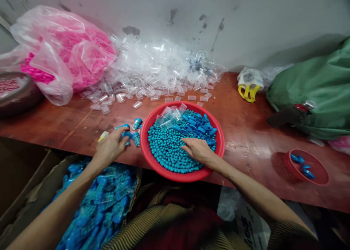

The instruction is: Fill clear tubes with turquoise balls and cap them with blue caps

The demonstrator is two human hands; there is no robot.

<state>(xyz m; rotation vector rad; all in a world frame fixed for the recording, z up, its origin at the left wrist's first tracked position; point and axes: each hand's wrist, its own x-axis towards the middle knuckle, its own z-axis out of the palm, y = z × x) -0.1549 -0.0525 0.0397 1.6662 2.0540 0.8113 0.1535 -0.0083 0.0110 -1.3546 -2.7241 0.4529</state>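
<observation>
My left hand point(111, 146) is over the table just left of the basin, thumb and forefinger apart and curved beside small clear tubes of blue beads point(136, 138) with blue caps. Whether it touches one is hard to see. Inside the red basin point(144, 147), my right hand point(198, 149) reaches down to the loose blue beads point(166, 151) with its fingers drawn together; anything at the fingertips is too small to make out. Blue scoop-shaped plastic pieces point(201, 126) lie on the beads at the basin's right. Empty clear tubes point(168, 118) rest at its far side.
Clear tubes point(153, 75) are heaped against the wall. A bag of pink pieces point(79, 56) stands left, near a bowl point(24, 100). Below the table edge, a carton holds blue filled pieces point(95, 206). On the right are a small red bowl point(291, 169) and a green sack point(314, 85).
</observation>
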